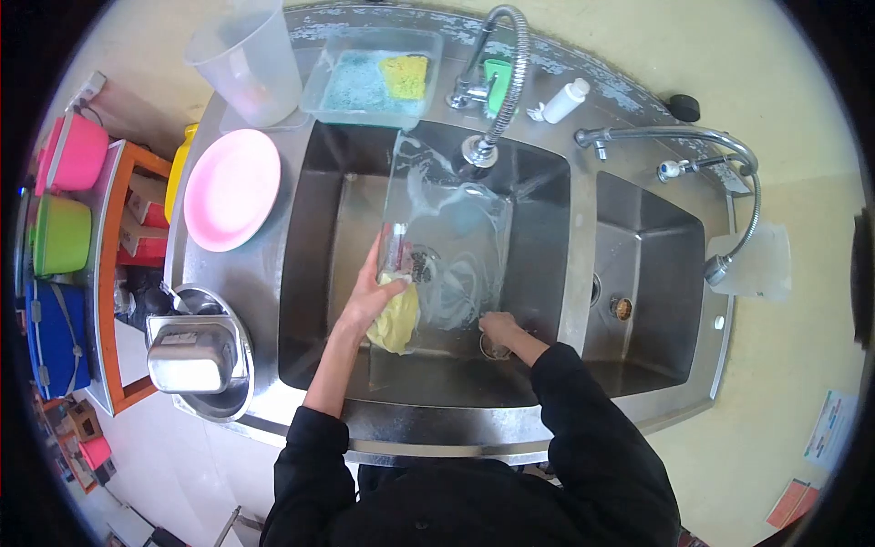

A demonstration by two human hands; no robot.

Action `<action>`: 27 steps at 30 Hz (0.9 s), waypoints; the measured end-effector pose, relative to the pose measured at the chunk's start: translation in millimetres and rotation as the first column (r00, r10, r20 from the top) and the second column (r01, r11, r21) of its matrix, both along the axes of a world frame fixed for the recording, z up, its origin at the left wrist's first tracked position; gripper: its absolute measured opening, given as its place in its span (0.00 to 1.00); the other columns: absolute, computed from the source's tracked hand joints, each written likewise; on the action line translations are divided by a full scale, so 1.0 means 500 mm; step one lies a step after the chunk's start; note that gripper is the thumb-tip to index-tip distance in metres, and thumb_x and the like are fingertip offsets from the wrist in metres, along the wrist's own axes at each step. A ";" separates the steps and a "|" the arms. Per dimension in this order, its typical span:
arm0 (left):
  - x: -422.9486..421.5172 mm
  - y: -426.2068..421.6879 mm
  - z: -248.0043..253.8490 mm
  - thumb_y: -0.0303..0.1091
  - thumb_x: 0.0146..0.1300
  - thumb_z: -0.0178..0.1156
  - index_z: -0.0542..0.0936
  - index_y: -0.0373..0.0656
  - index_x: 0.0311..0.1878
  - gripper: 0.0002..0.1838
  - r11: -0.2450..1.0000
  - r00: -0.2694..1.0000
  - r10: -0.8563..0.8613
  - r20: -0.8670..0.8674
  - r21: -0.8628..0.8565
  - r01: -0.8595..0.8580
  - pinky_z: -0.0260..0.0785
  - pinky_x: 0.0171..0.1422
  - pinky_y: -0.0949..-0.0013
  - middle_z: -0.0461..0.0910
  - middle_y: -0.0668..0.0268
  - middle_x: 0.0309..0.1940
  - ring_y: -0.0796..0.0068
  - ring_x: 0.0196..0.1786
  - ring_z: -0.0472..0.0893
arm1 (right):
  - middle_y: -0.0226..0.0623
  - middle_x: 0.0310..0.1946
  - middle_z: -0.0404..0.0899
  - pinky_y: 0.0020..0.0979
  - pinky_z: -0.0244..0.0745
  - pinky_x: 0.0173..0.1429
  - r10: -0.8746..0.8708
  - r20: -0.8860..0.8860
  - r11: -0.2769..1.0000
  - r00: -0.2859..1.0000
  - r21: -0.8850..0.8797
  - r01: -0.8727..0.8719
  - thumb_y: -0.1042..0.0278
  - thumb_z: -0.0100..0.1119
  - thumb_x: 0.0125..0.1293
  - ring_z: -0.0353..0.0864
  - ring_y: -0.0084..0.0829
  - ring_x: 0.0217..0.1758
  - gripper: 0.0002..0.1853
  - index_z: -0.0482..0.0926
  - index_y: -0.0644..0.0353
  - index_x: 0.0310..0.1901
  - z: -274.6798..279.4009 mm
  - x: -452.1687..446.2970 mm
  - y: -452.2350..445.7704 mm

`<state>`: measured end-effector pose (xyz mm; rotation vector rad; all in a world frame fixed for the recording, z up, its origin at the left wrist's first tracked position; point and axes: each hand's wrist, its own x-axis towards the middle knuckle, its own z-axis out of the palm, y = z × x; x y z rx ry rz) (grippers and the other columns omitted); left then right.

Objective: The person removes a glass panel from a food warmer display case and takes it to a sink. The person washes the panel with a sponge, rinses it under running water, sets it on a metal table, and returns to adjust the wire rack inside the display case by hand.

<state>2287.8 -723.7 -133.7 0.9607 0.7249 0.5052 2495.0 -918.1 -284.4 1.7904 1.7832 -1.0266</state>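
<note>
A clear, soapy rectangular pane or lid (456, 246) is tilted inside the large steel sink (351, 273). My left hand (369, 296) grips its left edge, with a crumpled yellow cloth (394, 321) against the palm. At the pane's lower right my right hand (499, 326) is closed, and a small round thing (493, 347) shows just under its fingers; I cannot make out whether it is held. White suds streak the pane's surface. A spring-necked faucet (519, 73) stands behind the sink.
A pink plate (232, 190), a clear jug (251, 73) and a soapy tub (351, 82) with a yellow sponge (404, 77) line the left and back. Metal pans (191, 365) sit at left front. A second basin (643, 273) and faucet (693, 133) are at right.
</note>
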 end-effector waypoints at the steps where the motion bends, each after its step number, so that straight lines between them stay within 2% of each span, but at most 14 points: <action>1: 0.000 -0.001 0.001 0.12 0.46 0.50 0.47 0.51 0.67 0.44 1.000 1.000 -0.002 0.006 -0.013 0.002 0.56 0.60 0.72 0.63 0.61 0.58 0.70 0.57 0.66 | 0.44 0.37 0.76 0.40 0.74 0.39 0.011 -0.005 1.000 1.000 0.003 -0.011 0.73 0.54 0.48 0.77 0.44 0.40 0.09 0.77 0.61 0.33 0.042 0.005 0.017; 5: -0.004 0.006 0.005 0.12 0.46 0.49 0.47 0.52 0.67 0.44 0.998 1.000 -0.005 0.008 -0.059 0.006 0.57 0.60 0.71 0.62 0.60 0.58 0.68 0.58 0.66 | 0.46 0.32 0.77 0.39 0.73 0.38 -0.160 -0.038 0.957 0.986 0.239 0.165 0.72 0.53 0.48 0.77 0.43 0.37 0.08 0.77 0.62 0.31 0.278 0.045 0.095; 6: -0.006 0.006 0.005 0.11 0.46 0.48 0.47 0.52 0.67 0.44 0.997 1.000 -0.007 0.004 -0.075 0.007 0.57 0.60 0.71 0.62 0.60 0.58 0.68 0.58 0.66 | 0.47 0.30 0.77 0.39 0.73 0.38 -0.276 -0.074 0.910 0.958 0.302 0.285 0.72 0.52 0.47 0.78 0.44 0.35 0.09 0.78 0.62 0.32 0.345 0.068 0.106; 8: -0.006 0.007 0.001 0.11 0.46 0.48 0.47 0.51 0.67 0.44 0.998 1.000 -0.023 0.013 -0.059 0.024 0.58 0.60 0.70 0.60 0.59 0.60 0.65 0.60 0.65 | 0.48 0.29 0.77 0.37 0.73 0.38 -0.212 -0.327 0.715 0.921 0.591 0.374 0.75 0.54 0.46 0.77 0.44 0.34 0.10 0.77 0.62 0.33 0.389 0.162 0.092; 10: -0.003 0.005 0.006 0.11 0.46 0.48 0.46 0.50 0.67 0.44 0.999 1.000 -0.029 0.006 -0.037 0.029 0.57 0.60 0.70 0.60 0.58 0.60 0.65 0.60 0.64 | 0.46 0.28 0.78 0.32 0.73 0.35 -0.502 -0.367 0.582 0.783 0.526 0.620 0.75 0.56 0.46 0.79 0.38 0.30 0.12 0.77 0.64 0.36 0.508 0.210 0.094; 12: 0.001 0.003 0.013 0.11 0.46 0.48 0.46 0.50 0.67 0.44 0.999 0.999 -0.035 0.018 -0.036 0.036 0.57 0.61 0.69 0.59 0.58 0.61 0.65 0.60 0.64 | 0.44 0.26 0.79 0.28 0.73 0.31 -0.706 -0.424 0.356 0.567 0.479 0.802 0.72 0.57 0.47 0.80 0.31 0.26 0.13 0.77 0.65 0.38 0.504 0.291 0.098; 14: 0.001 -0.001 0.019 0.12 0.46 0.48 0.46 0.50 0.67 0.44 0.999 0.999 -0.033 0.018 -0.037 0.034 0.56 0.61 0.69 0.59 0.58 0.61 0.65 0.60 0.64 | 0.43 0.26 0.79 0.26 0.73 0.28 -0.770 -0.466 0.246 0.436 0.415 0.876 0.72 0.56 0.48 0.80 0.28 0.24 0.15 0.76 0.68 0.39 0.448 0.386 0.112; 17: 0.009 -0.001 0.013 0.13 0.46 0.48 0.46 0.49 0.67 0.44 1.000 1.000 -0.027 -0.004 0.001 0.027 0.55 0.61 0.70 0.58 0.59 0.61 0.67 0.61 0.63 | 0.42 0.24 0.79 0.30 0.74 0.31 -0.802 -0.427 0.168 0.418 0.510 0.844 0.67 0.57 0.50 0.81 0.33 0.27 0.17 0.75 0.72 0.38 0.371 0.446 0.146; 20: -0.002 0.000 -0.002 0.14 0.46 0.50 0.47 0.48 0.67 0.43 1.000 0.999 -0.021 -0.042 0.022 0.022 0.54 0.62 0.71 0.57 0.60 0.62 0.70 0.61 0.62 | 0.47 0.31 0.78 0.34 0.72 0.40 -0.875 -0.336 0.101 0.349 0.577 0.810 0.61 0.54 0.55 0.79 0.42 0.37 0.21 0.73 0.74 0.41 0.393 0.392 0.165; 22: 0.001 -0.001 0.019 0.15 0.47 0.52 0.47 0.47 0.67 0.43 0.997 0.999 -0.034 -0.015 -0.076 0.033 0.54 0.62 0.72 0.56 0.61 0.62 0.72 0.62 0.60 | 0.53 0.39 0.73 0.39 0.65 0.49 -0.815 -0.213 -0.078 0.538 0.962 0.263 0.57 0.47 0.61 0.72 0.47 0.47 0.22 0.70 0.71 0.44 0.408 0.247 0.168; 23: 0.000 0.000 0.022 0.19 0.49 0.54 0.47 0.47 0.67 0.42 0.998 0.999 -0.034 -0.020 -0.051 0.032 0.53 0.63 0.71 0.55 0.61 0.63 0.72 0.62 0.60 | 0.54 0.42 0.69 0.41 0.60 0.51 -0.648 -0.614 -0.146 0.451 0.682 0.717 0.59 0.44 0.63 0.68 0.47 0.48 0.19 0.67 0.69 0.45 0.452 0.132 0.170; 24: 0.002 0.001 0.022 0.22 0.51 0.56 0.47 0.47 0.67 0.41 0.999 0.999 -0.037 -0.021 -0.027 0.037 0.53 0.63 0.71 0.55 0.61 0.63 0.72 0.62 0.59 | 0.49 0.35 0.70 0.38 0.64 0.49 -0.658 -0.427 0.041 0.620 0.802 0.597 0.65 0.43 0.62 0.71 0.45 0.40 0.13 0.69 0.67 0.41 0.483 0.018 0.178; 25: 0.002 0.000 0.018 0.26 0.53 0.57 0.46 0.47 0.67 0.41 0.999 0.999 -0.046 -0.022 -0.008 0.046 0.52 0.63 0.71 0.54 0.61 0.63 0.72 0.63 0.58 | 0.52 0.40 0.67 0.43 0.60 0.52 -0.507 -0.629 0.206 0.590 0.576 0.791 0.67 0.48 0.56 0.67 0.47 0.45 0.17 0.66 0.68 0.45 0.396 -0.046 0.172; 27: -0.003 -0.004 -0.013 0.39 0.58 0.53 0.46 0.47 0.67 0.37 0.993 0.984 -0.007 0.177 -0.111 0.027 0.52 0.64 0.70 0.53 0.61 0.63 0.72 0.64 0.57 | 0.57 0.58 0.52 0.49 0.48 0.61 -0.242 -0.525 0.445 0.816 0.687 0.575 0.64 0.52 0.53 0.50 0.53 0.62 0.32 0.54 0.63 0.59 0.345 -0.243 0.169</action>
